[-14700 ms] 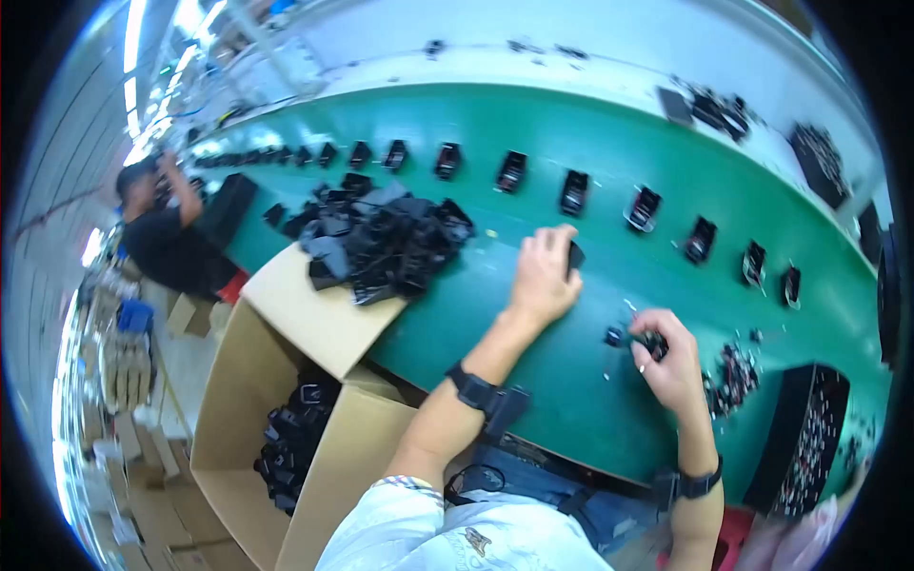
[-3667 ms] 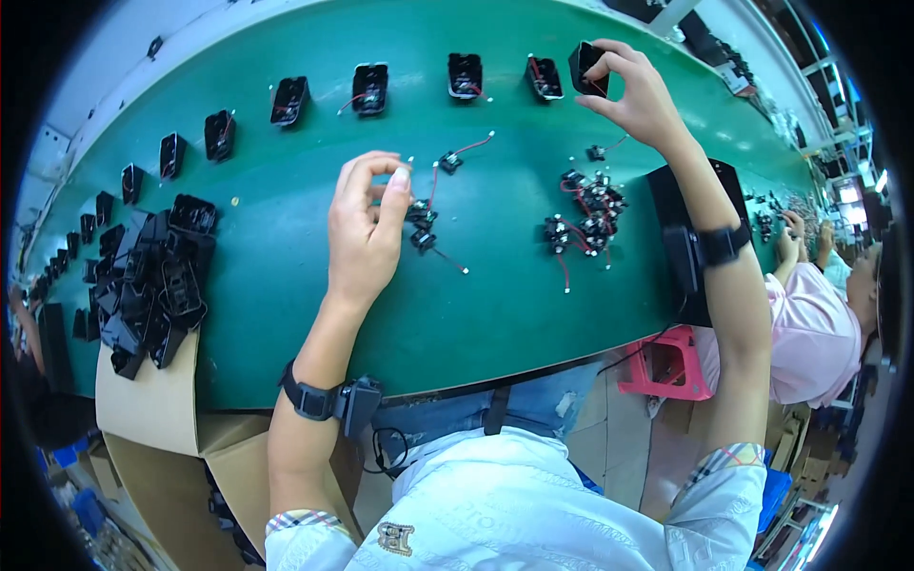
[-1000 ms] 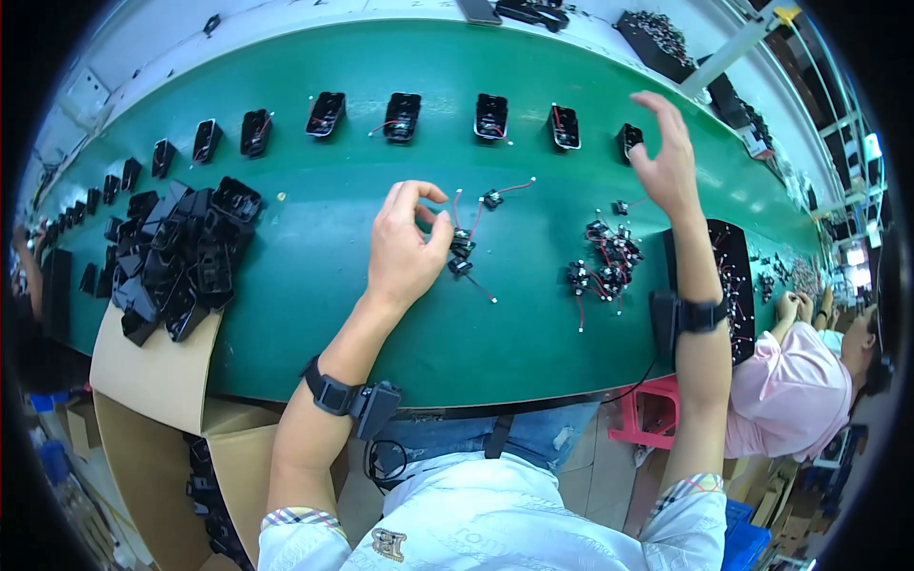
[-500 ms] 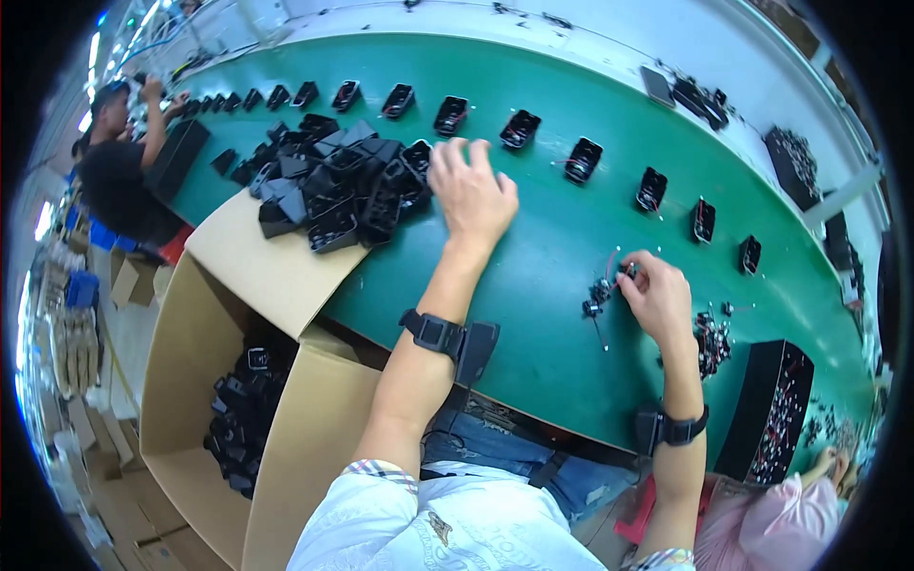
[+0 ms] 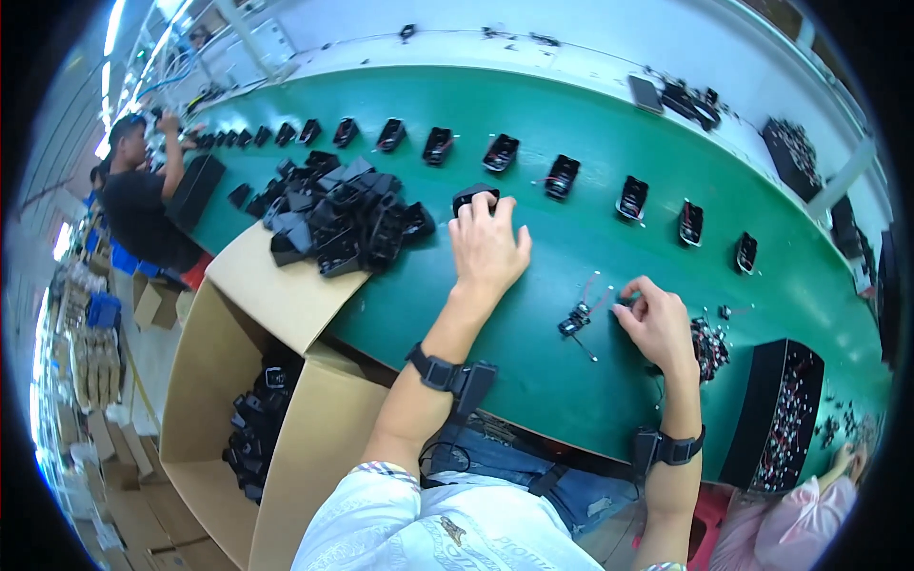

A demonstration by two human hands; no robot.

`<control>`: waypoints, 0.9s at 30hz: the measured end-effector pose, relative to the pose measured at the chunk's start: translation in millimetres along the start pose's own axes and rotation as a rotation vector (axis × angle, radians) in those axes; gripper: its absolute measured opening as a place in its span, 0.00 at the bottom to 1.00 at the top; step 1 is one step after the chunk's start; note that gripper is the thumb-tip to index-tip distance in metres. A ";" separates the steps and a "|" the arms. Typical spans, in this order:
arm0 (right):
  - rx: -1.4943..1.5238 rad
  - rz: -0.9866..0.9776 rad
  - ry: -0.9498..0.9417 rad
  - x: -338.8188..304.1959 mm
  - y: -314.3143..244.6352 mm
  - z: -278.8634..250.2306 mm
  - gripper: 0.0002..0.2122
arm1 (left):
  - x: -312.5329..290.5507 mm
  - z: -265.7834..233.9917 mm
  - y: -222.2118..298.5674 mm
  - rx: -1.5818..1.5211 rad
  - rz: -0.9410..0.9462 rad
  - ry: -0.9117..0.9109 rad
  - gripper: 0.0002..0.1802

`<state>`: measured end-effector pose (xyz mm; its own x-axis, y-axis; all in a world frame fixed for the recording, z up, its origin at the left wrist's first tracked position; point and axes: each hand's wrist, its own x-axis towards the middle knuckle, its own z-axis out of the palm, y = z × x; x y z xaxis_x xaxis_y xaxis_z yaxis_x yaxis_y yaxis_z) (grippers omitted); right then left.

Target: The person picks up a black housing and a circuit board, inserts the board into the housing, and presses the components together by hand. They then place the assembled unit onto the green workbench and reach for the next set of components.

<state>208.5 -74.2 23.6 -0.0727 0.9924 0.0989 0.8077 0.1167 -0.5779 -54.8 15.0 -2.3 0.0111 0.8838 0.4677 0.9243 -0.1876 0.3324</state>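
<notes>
My left hand (image 5: 487, 249) is closed over a black plastic housing (image 5: 473, 196), held above the green table a little right of the pile of black housings (image 5: 347, 209). Its fingers hide most of that piece. On the right, my right hand (image 5: 659, 328) has thumb and fingertips drawn together. Something small and dark shows at the fingertips, too hidden to name. Left of this hand lies a small black part with thin red and black wires (image 5: 575, 322). Beside the wrist is a heap of wired parts (image 5: 706, 348), partly covered by the hand.
Black housings with wires inside (image 5: 563, 177) form a long curved row across the table (image 5: 514, 381). An open cardboard box (image 5: 314, 457) of black housings stands at the left front. A black bin (image 5: 752, 419) holds small parts at right. Co-workers sit at far left (image 5: 143, 209) and lower right.
My left hand has moved right, away from the pile, with a black housing in it. My right hand has shifted slightly from the wired part, which now lies apart from the fingers.
</notes>
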 end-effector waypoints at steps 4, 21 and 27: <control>0.023 -0.028 0.023 -1.8 7.0 1.1 0.14 | 5.3 -2.2 -4.0 -0.054 0.074 0.090 0.22; 0.306 0.079 -0.084 0.6 16.5 -12.2 0.16 | -6.5 3.8 25.4 -0.258 0.111 -0.355 0.28; 0.086 0.024 0.048 -4.6 18.7 -26.9 0.14 | -10.5 15.2 25.4 -0.592 0.094 -0.355 0.22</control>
<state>239.6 -77.6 34.2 -0.0236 0.9923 0.1218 0.7556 0.0975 -0.6477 -25.7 7.5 -11.2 0.2985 0.9200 0.2541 0.5507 -0.3835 0.7414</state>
